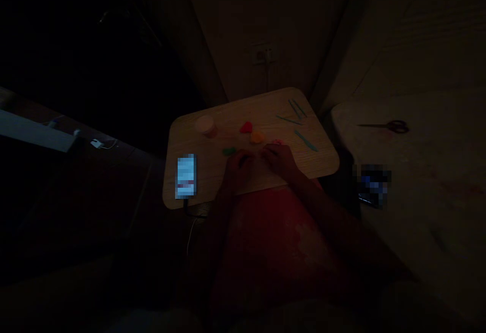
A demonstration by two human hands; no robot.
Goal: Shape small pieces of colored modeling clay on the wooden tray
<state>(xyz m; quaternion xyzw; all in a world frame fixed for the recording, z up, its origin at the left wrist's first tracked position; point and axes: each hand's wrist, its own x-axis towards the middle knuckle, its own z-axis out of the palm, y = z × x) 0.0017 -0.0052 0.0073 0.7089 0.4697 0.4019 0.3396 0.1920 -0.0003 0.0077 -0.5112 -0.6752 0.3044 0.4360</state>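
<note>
Your left hand (pixel 238 168) and right hand (pixel 279 160) over near edge of wooden board (pixel 266 108), fingers curled, hands almost touching. Dim light: cannot tell whether grip clamped on anything. Pink clay (pixel 278 142) just beyond right hand. Orange clay (pixel 257 137), red clay (pixel 246 127), green clay (pixel 229 151) ahead of hands. Teal plastic modelling tools (pixel 306 140) at board's right. Phone (pixel 186 176) at left end.

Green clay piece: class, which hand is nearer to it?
Left. The left hand lies just below the green clay piece; the right hand sits farther off to its right.
</note>
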